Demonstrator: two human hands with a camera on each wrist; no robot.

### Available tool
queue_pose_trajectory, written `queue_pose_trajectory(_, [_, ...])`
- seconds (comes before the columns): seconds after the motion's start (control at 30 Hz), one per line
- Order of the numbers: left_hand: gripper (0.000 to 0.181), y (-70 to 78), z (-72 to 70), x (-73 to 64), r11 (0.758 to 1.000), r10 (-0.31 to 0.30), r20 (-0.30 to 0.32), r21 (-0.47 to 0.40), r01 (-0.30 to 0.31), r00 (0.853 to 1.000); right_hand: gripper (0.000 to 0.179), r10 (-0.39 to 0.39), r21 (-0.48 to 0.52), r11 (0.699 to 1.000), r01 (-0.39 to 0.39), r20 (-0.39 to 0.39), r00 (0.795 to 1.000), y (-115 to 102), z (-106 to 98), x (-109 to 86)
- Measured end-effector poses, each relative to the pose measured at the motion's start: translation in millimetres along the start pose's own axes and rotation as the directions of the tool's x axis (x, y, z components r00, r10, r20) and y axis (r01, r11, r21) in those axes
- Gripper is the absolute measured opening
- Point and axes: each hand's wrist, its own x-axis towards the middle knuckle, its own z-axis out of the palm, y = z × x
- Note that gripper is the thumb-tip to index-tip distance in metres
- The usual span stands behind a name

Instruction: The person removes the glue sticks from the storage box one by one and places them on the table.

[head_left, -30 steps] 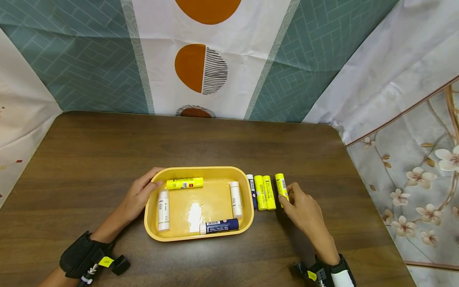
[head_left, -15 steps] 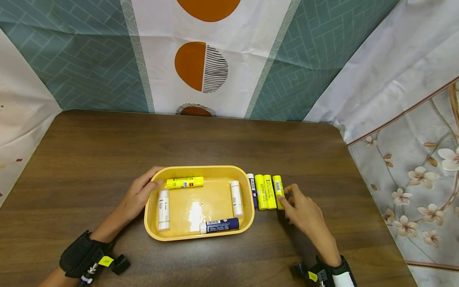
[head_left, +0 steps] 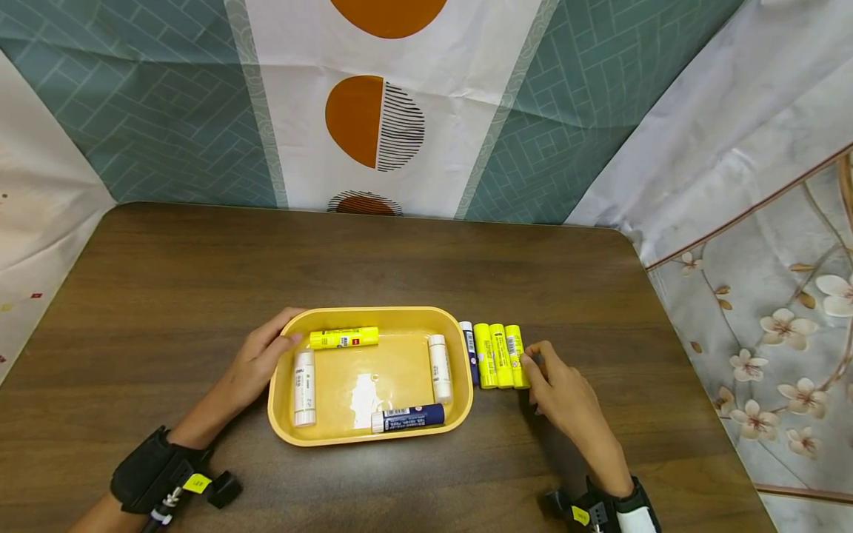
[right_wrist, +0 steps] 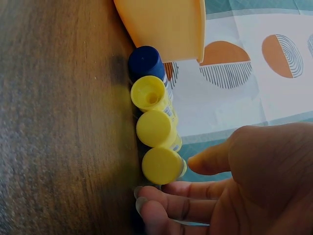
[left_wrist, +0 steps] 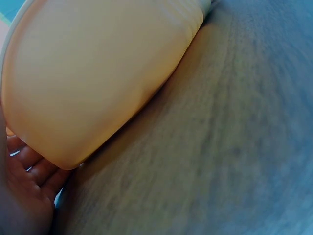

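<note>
My left hand grips the left corner of a yellow plastic tray, thumb over the rim and fingers against the outer wall. Inside lie a yellow glue stick, white glue sticks at the left and right, and a dark blue glue stick. Right of the tray, a dark blue glue stick and three yellow ones stand side by side in a row. My right hand is beside the outermost yellow glue stick, its fingers loose and the thumb slightly apart from it.
The brown wooden table reaches back to a patterned cloth. A floral curtain hangs along the right side. Both wrists wear black straps with cameras.
My right hand has slid the outermost yellow glue stick left against the others, closing the gap, and its fingers have loosened from it. The left hand and the tray have stayed in place.
</note>
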Motion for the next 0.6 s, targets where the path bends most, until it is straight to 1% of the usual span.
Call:
queue_pose_trajectory(0.43, [0.033, 0.8, -0.5, -0.6, 1.0, -0.01, 0.003, -0.008, 0.01, 1.0, 0.039, 0.011, 0.026, 1.0, -0.012, 0.026, 1.0, -0.1, -0.5, 2.0])
queue_pose_trajectory(0.53, [0.033, 1.2, -0.5, -0.5, 1.0, -0.014, 0.004, 0.0, 0.014, 1.0, 0.041, 0.018, 0.029, 0.999, -0.019, 0.025, 1.0, 0.0, -1.1, 1.5])
queue_pose_trajectory(0.6, [0.033, 1.3, -0.5, -0.2, 1.0, -0.017, 0.004, 0.005, 0.017, 1.0, 0.042, 0.021, 0.019, 1.0, -0.021, 0.01, 1.0, 0.2, -1.4, 0.9])
